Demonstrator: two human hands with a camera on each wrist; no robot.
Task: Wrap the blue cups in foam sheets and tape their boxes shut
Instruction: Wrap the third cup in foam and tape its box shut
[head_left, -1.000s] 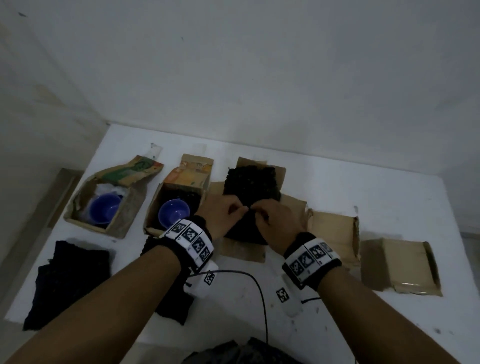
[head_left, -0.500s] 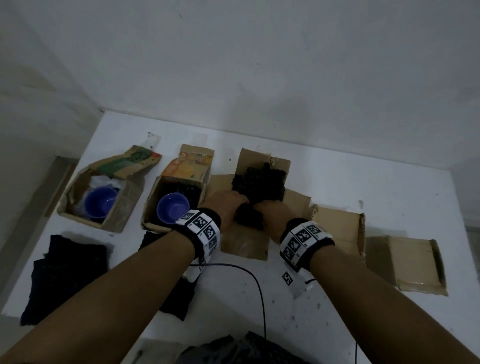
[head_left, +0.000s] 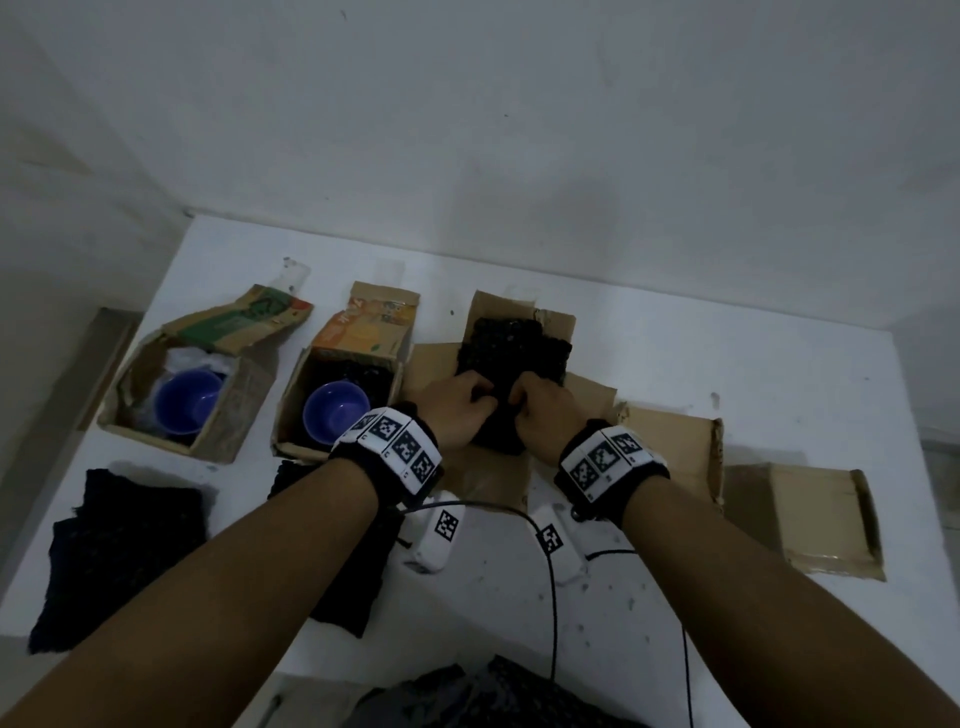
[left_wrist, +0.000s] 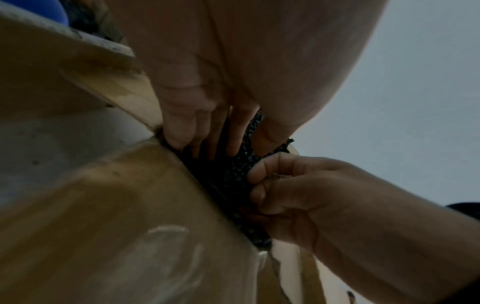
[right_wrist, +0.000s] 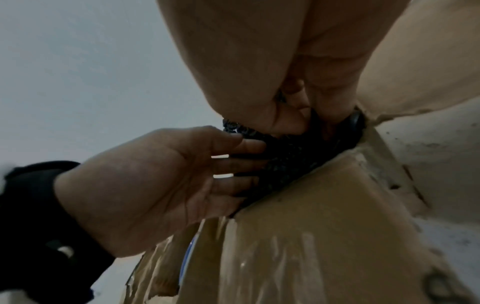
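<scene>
Two blue cups (head_left: 189, 400) (head_left: 335, 410) stand in open cardboard boxes (head_left: 244, 395) (head_left: 363, 332) at the left. In the middle is a third open box (head_left: 592, 395) filled with a bunched black foam sheet (head_left: 511, 343). My left hand (head_left: 462, 410) and right hand (head_left: 540, 410) sit side by side on its near part, both gripping the foam. In the left wrist view my left hand (left_wrist: 207, 144) pinches the foam (left_wrist: 228, 174) against the box flap (left_wrist: 130, 205). My right hand (left_wrist: 285, 185) curls round it. Whatever the foam covers is hidden.
Loose black foam sheets (head_left: 124, 545) lie at the table's front left, more (head_left: 353, 582) under my left forearm. Two closed cardboard boxes (head_left: 670, 457) (head_left: 821, 519) lie to the right. A black cable (head_left: 550, 571) runs across the front. The wall stands just behind the boxes.
Both hands have moved forward and down into the middle box, and the foam that lay spread over it is now bunched between them.
</scene>
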